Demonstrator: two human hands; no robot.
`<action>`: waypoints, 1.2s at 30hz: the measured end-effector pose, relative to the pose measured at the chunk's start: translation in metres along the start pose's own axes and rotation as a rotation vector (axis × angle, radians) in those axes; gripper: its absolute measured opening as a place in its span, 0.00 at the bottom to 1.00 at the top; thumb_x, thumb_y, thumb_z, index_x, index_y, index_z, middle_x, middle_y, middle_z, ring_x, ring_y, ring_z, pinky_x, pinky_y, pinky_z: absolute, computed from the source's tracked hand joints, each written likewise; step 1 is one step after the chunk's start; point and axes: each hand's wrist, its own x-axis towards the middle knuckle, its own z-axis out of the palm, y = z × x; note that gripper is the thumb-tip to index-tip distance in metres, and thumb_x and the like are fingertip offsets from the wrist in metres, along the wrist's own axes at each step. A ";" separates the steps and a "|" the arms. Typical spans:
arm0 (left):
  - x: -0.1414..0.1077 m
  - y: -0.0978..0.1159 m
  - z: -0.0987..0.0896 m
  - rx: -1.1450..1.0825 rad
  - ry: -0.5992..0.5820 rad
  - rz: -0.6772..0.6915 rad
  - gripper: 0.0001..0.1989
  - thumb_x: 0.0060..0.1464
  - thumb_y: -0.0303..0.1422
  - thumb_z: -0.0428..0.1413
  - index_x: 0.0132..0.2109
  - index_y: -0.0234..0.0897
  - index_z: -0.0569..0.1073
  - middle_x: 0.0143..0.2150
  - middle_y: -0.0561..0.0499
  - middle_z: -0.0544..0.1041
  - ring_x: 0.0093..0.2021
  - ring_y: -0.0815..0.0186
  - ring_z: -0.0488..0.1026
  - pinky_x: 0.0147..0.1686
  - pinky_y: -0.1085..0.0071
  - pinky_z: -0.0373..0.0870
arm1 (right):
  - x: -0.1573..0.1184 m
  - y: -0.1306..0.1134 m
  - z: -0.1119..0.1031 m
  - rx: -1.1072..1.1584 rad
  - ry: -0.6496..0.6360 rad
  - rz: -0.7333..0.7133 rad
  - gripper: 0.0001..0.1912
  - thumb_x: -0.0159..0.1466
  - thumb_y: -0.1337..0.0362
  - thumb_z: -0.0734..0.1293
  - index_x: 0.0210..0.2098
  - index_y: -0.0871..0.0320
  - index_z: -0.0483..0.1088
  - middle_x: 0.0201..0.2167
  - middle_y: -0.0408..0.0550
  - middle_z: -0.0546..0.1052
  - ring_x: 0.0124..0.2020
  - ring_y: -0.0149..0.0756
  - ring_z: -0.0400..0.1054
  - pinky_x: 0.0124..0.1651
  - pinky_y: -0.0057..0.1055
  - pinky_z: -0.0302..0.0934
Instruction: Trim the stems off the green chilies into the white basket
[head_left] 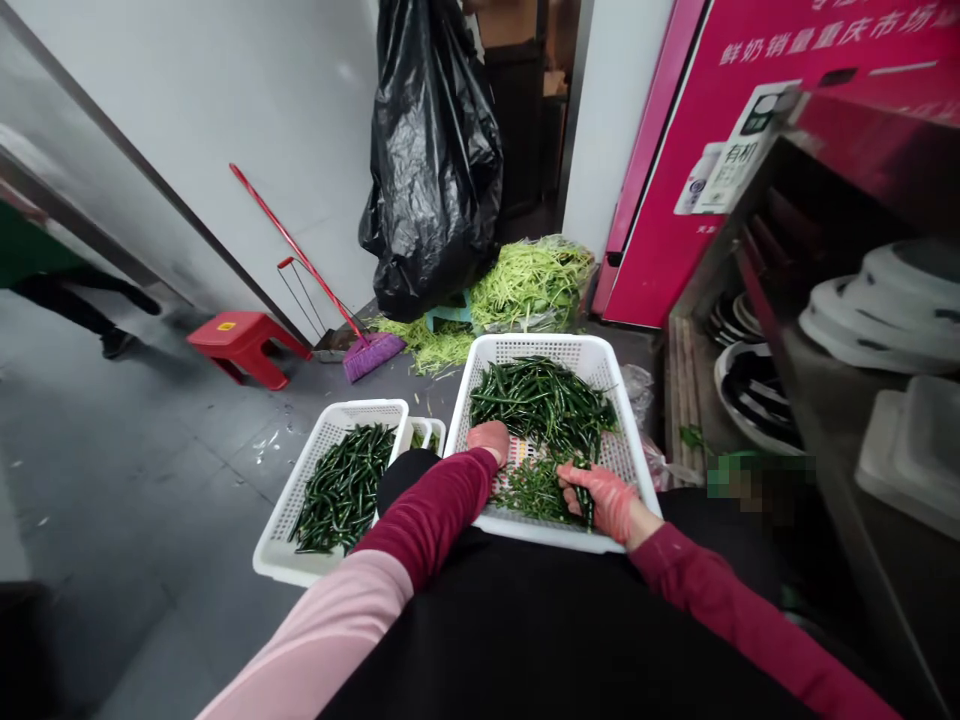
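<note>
A white perforated plastic basket (pixel 544 345) rests at my lap, with a heap of long dark green chili peppers (pixel 536 395) in its far half. Loose green stems (pixel 532 490) lie in its near part, over a patterned bottom. My right hand (pixel 604 498), in a thin see-through glove, is closed around a few green chili peppers (pixel 585 495) at the near right. My left hand (pixel 489 438) is curled like a fist at the basket's left side; what it holds, if anything, is hidden. To the left, a second white basket (pixel 274 560) contains more green chili peppers (pixel 349 490).
A black plastic bag (pixel 439 160) hangs ahead, beside a pile of pale green trimmings (pixel 532 285). Left are a purple broom (pixel 373 355), a red stool (pixel 247 335) and a walking person's legs (pixel 82 300). At right stands a shelf (pixel 832 400) with dishes (pixel 885 300).
</note>
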 end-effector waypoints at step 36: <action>-0.067 -0.036 -0.027 -0.128 -0.174 0.698 0.21 0.52 0.48 0.45 0.32 0.36 0.72 0.22 0.53 0.70 0.22 0.71 0.65 0.24 0.75 0.61 | -0.005 -0.016 0.026 -0.566 -0.228 -0.239 0.12 0.47 0.59 0.70 0.20 0.60 0.65 0.09 0.35 0.61 0.11 0.24 0.51 0.15 0.24 0.45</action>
